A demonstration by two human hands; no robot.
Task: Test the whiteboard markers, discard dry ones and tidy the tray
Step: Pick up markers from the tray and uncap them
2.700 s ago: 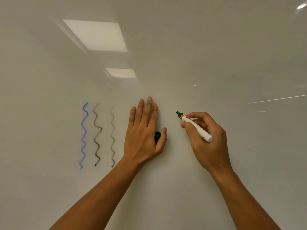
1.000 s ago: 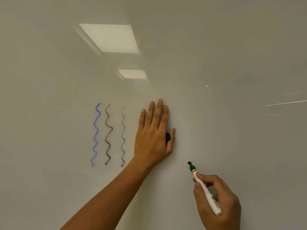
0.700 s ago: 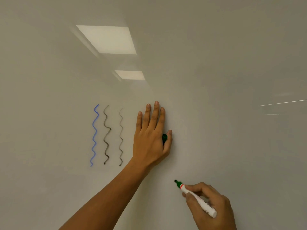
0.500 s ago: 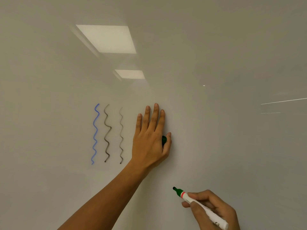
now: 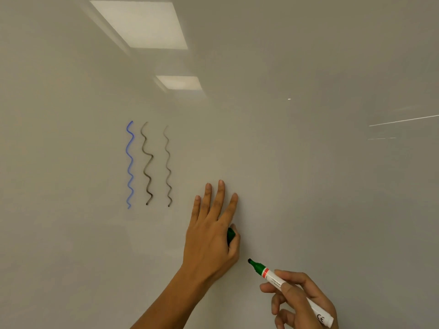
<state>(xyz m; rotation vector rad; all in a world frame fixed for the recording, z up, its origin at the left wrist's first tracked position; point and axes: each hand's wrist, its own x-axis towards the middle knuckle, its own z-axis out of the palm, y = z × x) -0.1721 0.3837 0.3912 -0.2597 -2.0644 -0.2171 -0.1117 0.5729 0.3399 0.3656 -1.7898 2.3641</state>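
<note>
My right hand (image 5: 301, 302) grips an uncapped green marker (image 5: 273, 277) with a white barrel, its tip pointing up-left just off the whiteboard (image 5: 308, 186). My left hand (image 5: 211, 231) lies with straight fingers against the board, and the marker's green cap (image 5: 231, 235) is pinched between thumb and palm. Left of the hand are three wavy test lines: a blue one (image 5: 129, 165), a dark one (image 5: 147, 162) and a fainter thin one (image 5: 167, 166). I see no green line on the board. The tray is out of view.
Reflections of two ceiling light panels (image 5: 140, 24) show on the glossy board. Bare board surface stretches to the right and below the hands.
My right hand moved the marker from beside my left hand down to the lower right. My left hand now sits lower relative to the wavy lines, still holding the cap.
</note>
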